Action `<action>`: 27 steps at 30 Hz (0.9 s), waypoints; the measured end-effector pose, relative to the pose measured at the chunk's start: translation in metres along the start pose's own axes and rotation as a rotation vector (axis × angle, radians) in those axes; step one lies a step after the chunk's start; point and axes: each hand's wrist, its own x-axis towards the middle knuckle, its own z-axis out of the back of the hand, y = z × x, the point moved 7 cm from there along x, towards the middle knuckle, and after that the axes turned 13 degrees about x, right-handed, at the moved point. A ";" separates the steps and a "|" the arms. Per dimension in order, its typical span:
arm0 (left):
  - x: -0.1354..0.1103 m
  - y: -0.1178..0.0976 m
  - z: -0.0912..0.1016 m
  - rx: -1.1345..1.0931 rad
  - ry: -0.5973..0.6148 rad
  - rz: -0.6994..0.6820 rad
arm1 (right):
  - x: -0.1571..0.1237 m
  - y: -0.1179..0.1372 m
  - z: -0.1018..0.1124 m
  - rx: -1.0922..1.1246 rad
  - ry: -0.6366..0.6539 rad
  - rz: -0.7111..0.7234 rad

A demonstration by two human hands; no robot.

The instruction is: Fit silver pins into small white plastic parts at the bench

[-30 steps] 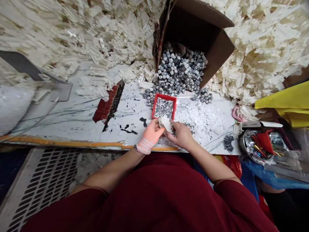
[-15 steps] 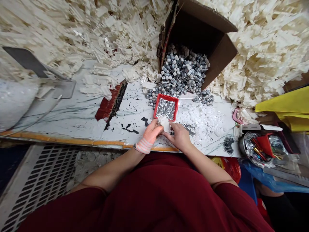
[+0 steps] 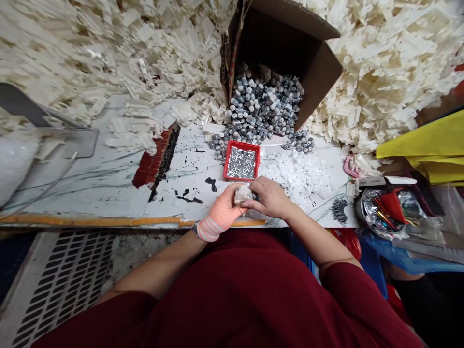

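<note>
white piece (image 3: 242,195) drawn back from red tray (image 3: 226,161), left hand (image 3: 221,213) too

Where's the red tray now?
Head view, centre: the red tray sits just beyond the left hand and right hand, left of the white bits.

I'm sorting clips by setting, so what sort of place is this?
Probably a small assembly workshop: cream plastic parts lie heaped at the back of the worktop, grey-and-white pieces spill from a cardboard box, and a red tray holds small metal pins.
</note>
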 end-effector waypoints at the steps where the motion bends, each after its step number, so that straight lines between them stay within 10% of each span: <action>1: -0.001 -0.001 0.001 0.030 0.002 0.002 | 0.000 0.002 -0.003 -0.004 0.006 0.026; 20: 0.009 0.011 -0.013 -0.661 0.053 0.163 | -0.012 -0.006 -0.020 -0.109 -0.022 -0.071; 27: 0.008 0.005 -0.017 -0.745 0.161 0.129 | -0.015 0.013 0.014 0.084 -0.352 0.056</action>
